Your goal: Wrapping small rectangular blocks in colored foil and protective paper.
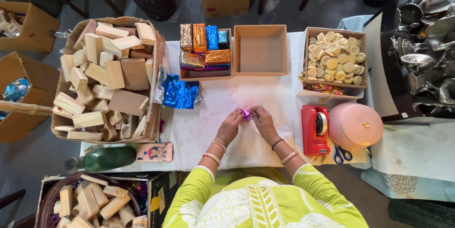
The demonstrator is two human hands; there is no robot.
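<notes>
Forearms angle inward over the table (208, 128), left hand (231, 125) and right hand (263, 121) pinching a purple foil piece (246, 113).

A small purple foil-wrapped piece (246, 113) sits pinched between the fingertips of both hands, just above the white surface (213, 114). It lies well below the empty wooden box (261, 50), slightly left of its middle. Its shiny wrapping looks crinkled, though its shape is mostly hidden.
</notes>
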